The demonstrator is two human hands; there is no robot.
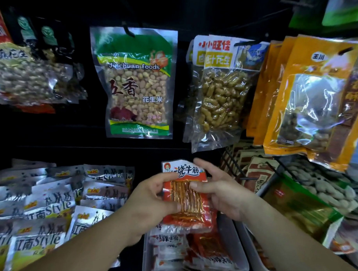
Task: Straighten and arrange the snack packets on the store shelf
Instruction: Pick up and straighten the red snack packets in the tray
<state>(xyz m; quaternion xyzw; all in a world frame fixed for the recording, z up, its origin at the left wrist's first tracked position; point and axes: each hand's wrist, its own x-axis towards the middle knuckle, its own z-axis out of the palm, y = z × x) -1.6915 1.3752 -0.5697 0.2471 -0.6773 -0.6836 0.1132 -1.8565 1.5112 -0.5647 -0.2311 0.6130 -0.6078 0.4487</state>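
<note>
- A shop: bagged peanuts point(136, 84) hang on pegs point(127, 30) above the fingers point(201, 165).
- Silver packets point(44, 207) lie heaped left of them, with a bin point(237, 240) of red packets point(210, 254) below.

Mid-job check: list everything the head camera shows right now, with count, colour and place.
red-and-orange snack packets: small stack, red-orange, held centre above the bin
grey plastic bin: one, grey, bottom centre, holding red-and-white packets
silver foil packets: many, silver, overlapped lower left
green-and-clear peanut bag: one visible, green, hanging centre
clear bags of in-shell peanuts: several, yellow-white headers, hanging right of centre
orange bags: several, orange, hanging far right
clear peanut bags: several, clear, hanging upper left
brown-and-white packets: several, lower right
left hand grip: holds the stack's left edge
right hand grip: thumb on the stack's right edge
</note>
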